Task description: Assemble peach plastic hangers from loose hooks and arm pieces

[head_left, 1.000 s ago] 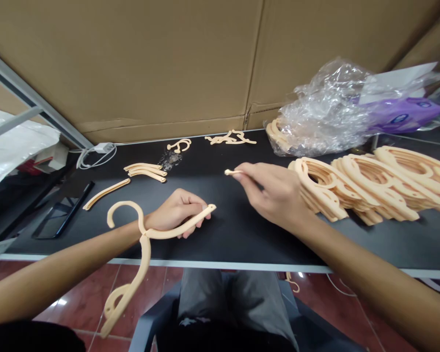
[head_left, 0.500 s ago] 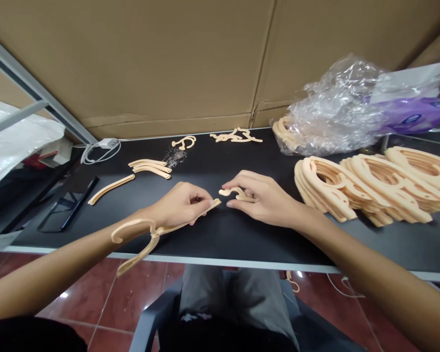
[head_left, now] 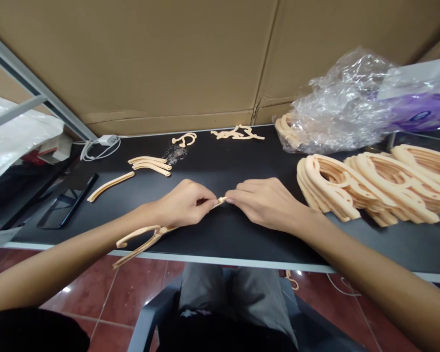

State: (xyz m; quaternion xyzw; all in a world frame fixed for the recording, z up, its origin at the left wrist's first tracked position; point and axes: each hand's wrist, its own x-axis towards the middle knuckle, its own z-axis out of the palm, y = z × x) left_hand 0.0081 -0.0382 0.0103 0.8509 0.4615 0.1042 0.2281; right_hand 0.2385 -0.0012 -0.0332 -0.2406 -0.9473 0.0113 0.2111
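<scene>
My left hand (head_left: pixel 186 203) is closed around one arm of a beige plastic hanger (head_left: pixel 143 246). The hanger's hook and other arm stick out below my left wrist, past the table's front edge. My right hand (head_left: pixel 266 203) pinches a small beige hook piece (head_left: pixel 223 200) against the tip of that held arm. Most of the hook piece is hidden by my right fingers, so I cannot tell whether it is seated. Several loose hanger arms (head_left: pixel 150 165) lie on the black table (head_left: pixel 220 239) beyond my left hand, one of them apart from the others.
Stacked beige hangers (head_left: pixel 333 186) fill the right side. Behind them sits a clear plastic bag (head_left: pixel 337 117) beside a purple package (head_left: pixel 421 113). Small hook pieces (head_left: pixel 238 133) lie at the back. A phone (head_left: pixel 69 203) and a white charger cable (head_left: pixel 100 146) are at the left.
My right hand has brought the hook piece left to meet the hanger arm's tip and turned palm-down. The hanger has tilted slightly in my left hand.
</scene>
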